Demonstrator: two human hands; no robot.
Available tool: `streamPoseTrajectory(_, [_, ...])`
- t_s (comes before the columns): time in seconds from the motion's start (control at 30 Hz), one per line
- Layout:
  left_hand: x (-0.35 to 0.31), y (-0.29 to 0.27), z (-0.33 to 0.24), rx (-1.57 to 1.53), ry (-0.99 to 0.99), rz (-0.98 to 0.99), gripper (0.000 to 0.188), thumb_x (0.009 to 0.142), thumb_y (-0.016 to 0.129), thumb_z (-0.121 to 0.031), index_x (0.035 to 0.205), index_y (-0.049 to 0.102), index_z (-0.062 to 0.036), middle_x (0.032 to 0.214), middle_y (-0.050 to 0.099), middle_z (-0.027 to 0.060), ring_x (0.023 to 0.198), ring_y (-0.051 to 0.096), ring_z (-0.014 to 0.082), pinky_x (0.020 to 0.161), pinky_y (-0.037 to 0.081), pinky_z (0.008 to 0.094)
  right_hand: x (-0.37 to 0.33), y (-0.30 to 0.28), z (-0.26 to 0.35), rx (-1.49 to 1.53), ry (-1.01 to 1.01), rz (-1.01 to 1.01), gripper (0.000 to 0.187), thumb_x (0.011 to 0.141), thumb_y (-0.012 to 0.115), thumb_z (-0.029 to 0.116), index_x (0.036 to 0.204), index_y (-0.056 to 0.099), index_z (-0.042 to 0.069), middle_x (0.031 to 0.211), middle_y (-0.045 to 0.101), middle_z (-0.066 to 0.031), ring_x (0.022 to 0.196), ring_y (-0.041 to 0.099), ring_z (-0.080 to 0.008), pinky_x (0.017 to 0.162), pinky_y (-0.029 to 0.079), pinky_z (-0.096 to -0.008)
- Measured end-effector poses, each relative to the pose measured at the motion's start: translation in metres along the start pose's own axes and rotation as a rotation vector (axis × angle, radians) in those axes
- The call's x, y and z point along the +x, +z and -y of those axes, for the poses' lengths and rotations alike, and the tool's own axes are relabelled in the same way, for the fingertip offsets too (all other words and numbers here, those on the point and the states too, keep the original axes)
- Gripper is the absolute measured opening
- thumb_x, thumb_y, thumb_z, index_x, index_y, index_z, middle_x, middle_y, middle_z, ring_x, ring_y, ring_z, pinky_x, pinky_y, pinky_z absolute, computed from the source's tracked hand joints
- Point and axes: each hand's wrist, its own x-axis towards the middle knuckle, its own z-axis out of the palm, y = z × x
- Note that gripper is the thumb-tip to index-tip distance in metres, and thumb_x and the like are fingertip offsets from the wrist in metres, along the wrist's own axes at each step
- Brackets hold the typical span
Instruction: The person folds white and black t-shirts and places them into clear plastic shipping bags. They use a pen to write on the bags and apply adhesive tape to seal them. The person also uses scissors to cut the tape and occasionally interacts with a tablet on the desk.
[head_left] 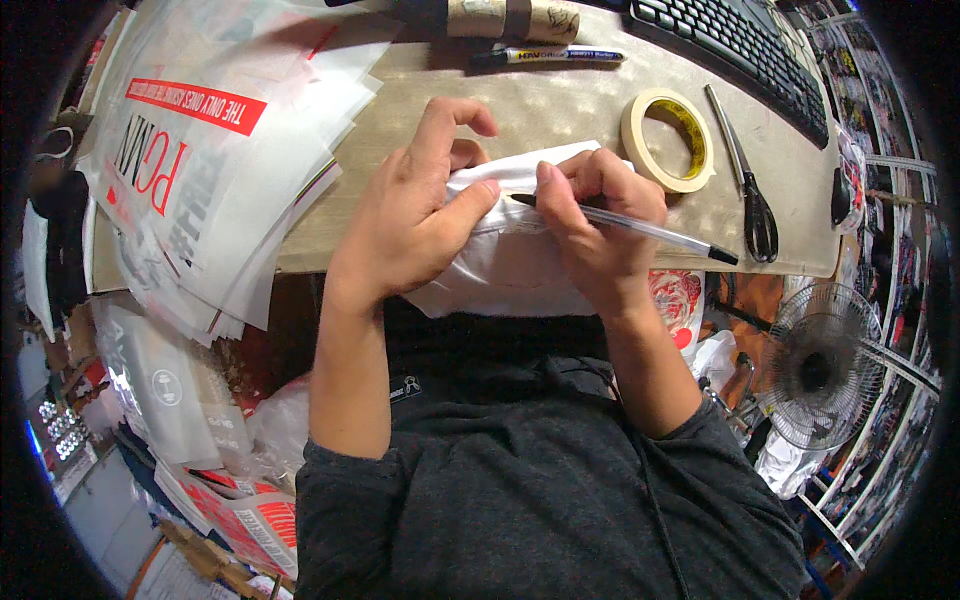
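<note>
Along the left end of the bench, a fanned stack of thin white printed sheets with red and black lettering hangs over the near edge by the left corner. To its right the left hand is clamped on a soft, glossy white wrapper-like piece, thumb pressed flat and forefinger curled up clear of it. That white piece lies at the middle of the bench's near edge, its lower part drooping toward the lap. Beside it the right hand is closed round a slim clear-barrelled pen with black ends, one dark end pointing at the left thumb; whether its fingers also pinch the white piece, I cannot tell. The hands are near each other but apart.

Farther right lie a cream roll of tape and black-handled steel scissors, the latter toward the right edge.

The step in hand looks to be close work at the white piece's upper edge, pen ready. The next move seems to call for a firm left thumb, that edge drawn flat, and light pen control, since thin material could crease.
</note>
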Motion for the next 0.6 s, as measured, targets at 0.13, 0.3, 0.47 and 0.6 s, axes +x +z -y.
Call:
streamPoseTrajectory(0.13, [-0.0021, 0.0024, -0.0006, -0.053, -0.049, 0.015, 0.043, 0.084, 0.057, -0.003, 0.122, 0.038, -0.0079, 0.087, 0.056, 0.0054, 0.079, 0.051, 0.0088, 0.069, 0.039, 0.0218, 0.0004, 0.0002, 0.0017, -0.086, -0.023, 0.005, 0.024, 0.078, 0.072, 0.011, 0.062, 0.057, 0.003, 0.054, 0.059, -0.0091, 0.045, 0.056, -0.0163, 0.046, 0.044, -0.0285])
streamPoseTrajectory(0.3, [-0.0009, 0.0028, -0.0026, -0.019, -0.032, -0.019, 0.036, 0.082, 0.059, -0.006, 0.113, 0.042, -0.0042, 0.104, 0.054, 0.0116, 0.084, 0.062, 0.0215, 0.067, 0.048, 0.0339, 0.0012, -0.0026, 0.0048, -0.066, 0.024, 0.039, 0.024, 0.079, 0.071, 0.012, 0.062, 0.056, 0.003, 0.053, 0.058, -0.0102, 0.044, 0.055, -0.0181, 0.045, 0.043, -0.0302])
streamPoseTrajectory(0.47, [-0.0013, 0.0034, -0.0017, -0.042, -0.038, -0.027, 0.035, 0.082, 0.058, -0.004, 0.113, 0.042, -0.0036, 0.1, 0.054, 0.0112, 0.079, 0.061, 0.0205, 0.066, 0.047, 0.0326, 0.0018, -0.0013, 0.0029, -0.025, 0.051, 0.029, 0.024, 0.079, 0.07, 0.011, 0.062, 0.055, 0.002, 0.054, 0.057, -0.0109, 0.045, 0.055, -0.0187, 0.046, 0.041, -0.0313])
streamPoseTrajectory(0.6, [-0.0013, 0.0017, -0.0021, -0.061, -0.1, 0.001, 0.035, 0.081, 0.058, -0.004, 0.113, 0.042, -0.003, 0.101, 0.054, 0.0117, 0.079, 0.061, 0.0207, 0.066, 0.047, 0.0323, 0.0032, -0.0033, 0.0049, -0.047, 0.054, 0.033, 0.025, 0.078, 0.07, 0.011, 0.061, 0.054, 0.002, 0.053, 0.056, -0.0111, 0.045, 0.053, -0.0195, 0.046, 0.041, -0.0319])
